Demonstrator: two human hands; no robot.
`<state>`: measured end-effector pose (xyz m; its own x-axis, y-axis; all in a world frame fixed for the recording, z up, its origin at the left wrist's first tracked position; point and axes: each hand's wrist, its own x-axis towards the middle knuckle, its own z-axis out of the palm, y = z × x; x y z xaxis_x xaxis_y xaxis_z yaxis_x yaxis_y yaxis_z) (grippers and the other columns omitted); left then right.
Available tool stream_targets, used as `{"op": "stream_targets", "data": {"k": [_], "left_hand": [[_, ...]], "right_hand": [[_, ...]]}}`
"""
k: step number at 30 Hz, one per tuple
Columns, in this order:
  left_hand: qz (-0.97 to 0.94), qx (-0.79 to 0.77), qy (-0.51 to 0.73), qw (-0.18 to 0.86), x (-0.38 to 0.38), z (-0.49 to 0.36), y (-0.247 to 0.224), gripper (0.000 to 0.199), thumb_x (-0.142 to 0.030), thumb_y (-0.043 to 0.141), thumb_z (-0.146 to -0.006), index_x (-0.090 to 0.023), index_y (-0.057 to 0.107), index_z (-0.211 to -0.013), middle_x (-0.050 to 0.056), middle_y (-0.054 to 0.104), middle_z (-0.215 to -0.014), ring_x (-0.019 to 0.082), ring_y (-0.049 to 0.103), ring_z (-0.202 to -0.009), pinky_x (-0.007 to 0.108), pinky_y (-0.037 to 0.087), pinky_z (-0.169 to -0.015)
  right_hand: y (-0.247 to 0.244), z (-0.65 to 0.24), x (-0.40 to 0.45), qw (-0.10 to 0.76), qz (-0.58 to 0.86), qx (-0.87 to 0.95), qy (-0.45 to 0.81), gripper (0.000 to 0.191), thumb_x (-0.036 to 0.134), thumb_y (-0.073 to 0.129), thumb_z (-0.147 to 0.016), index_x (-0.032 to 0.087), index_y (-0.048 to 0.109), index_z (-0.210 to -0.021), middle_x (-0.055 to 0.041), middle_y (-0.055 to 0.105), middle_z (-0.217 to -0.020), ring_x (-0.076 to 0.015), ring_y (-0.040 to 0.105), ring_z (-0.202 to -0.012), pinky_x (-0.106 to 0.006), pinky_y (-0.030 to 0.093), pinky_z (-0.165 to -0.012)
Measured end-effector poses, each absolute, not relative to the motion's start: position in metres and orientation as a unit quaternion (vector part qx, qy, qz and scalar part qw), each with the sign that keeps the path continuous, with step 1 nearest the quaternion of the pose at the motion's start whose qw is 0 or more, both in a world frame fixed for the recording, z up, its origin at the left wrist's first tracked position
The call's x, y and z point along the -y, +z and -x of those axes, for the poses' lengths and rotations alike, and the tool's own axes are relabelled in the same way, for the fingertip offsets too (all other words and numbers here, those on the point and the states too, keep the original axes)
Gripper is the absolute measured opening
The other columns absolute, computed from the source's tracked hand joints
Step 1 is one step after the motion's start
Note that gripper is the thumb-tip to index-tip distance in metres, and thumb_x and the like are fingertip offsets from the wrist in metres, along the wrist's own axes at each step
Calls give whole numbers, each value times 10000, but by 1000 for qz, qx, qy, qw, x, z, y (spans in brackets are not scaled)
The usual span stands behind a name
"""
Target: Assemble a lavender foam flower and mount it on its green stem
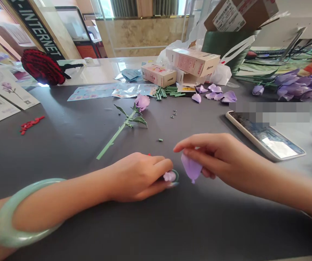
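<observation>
My left hand (pixel 145 175) rests low over the dark table, its fingers closed on a small pale purple flower piece (pixel 169 176) with a green ring-like part beside it. A larger purple petal (pixel 191 167) is pinched in my right hand (pixel 207 154), its narrow tip pointing down; my index finger stretches out above it. The two held pieces are close but apart. Beyond my hands lies an artificial rose (pixel 123 125) with a green stem, leaves and a purple bloom. A short green tube piece (pixel 160 140) lies just ahead of my hands.
Loose purple petals (pixel 213 93) and green stem pieces (pixel 167 93) lie at the back, before small boxes (pixel 158 75). A phone (pixel 267 136) is at right, near a purple flower bunch (pixel 300 85). Red pieces (pixel 31 124) and a dark red bouquet (pixel 43 67) are at left.
</observation>
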<state>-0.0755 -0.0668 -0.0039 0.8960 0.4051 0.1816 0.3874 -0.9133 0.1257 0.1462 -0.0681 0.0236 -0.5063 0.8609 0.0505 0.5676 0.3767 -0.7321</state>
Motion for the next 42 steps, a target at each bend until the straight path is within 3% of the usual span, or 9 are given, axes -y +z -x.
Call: {"op": "stream_targets", "data": {"k": [5,13,19,31,42], "left_hand": [[-968,-205,126,73,66,75,-3,324,-331,308,-1013,-169,515,-823,-25,490,-623,124,413,-482,233,342,-493],[-965,-190,148,104,64,79,-10,299,-328,410,-981,-210,426,-707,-52,389,-579,113,338,-464,234,286,-483],[-964,-196,127,125,64,80,-11,302,-338,425,-973,-214,424,-698,-49,410,-577,112,352,-462,254,272,-493],[-973,-183,133,52,70,75,-6,287,-235,368,-974,-207,420,-693,-33,436,-578,128,391,-476,261,288,-477],[-972,-200,100,77,74,74,-1,244,-179,384,-946,-209,414,-705,-29,438,-595,135,416,-494,255,313,-495]], "right_hand": [[16,-150,70,225,455,712,485,113,294,593,-816,187,630,-806,20,639,-634,-105,595,-494,-190,469,-490],[6,-146,74,194,463,633,589,124,288,619,-799,189,547,-781,14,645,-567,-132,633,-509,-195,470,-490],[3,-142,77,206,466,623,593,138,283,594,-820,197,500,-765,27,642,-548,-130,633,-517,-201,463,-519],[0,-138,80,243,451,577,636,156,251,602,-814,191,468,-758,25,641,-580,-126,644,-532,-209,496,-543],[-2,-136,82,253,423,550,674,198,245,603,-810,199,424,-739,19,642,-565,-128,639,-510,-204,508,-521]]}}
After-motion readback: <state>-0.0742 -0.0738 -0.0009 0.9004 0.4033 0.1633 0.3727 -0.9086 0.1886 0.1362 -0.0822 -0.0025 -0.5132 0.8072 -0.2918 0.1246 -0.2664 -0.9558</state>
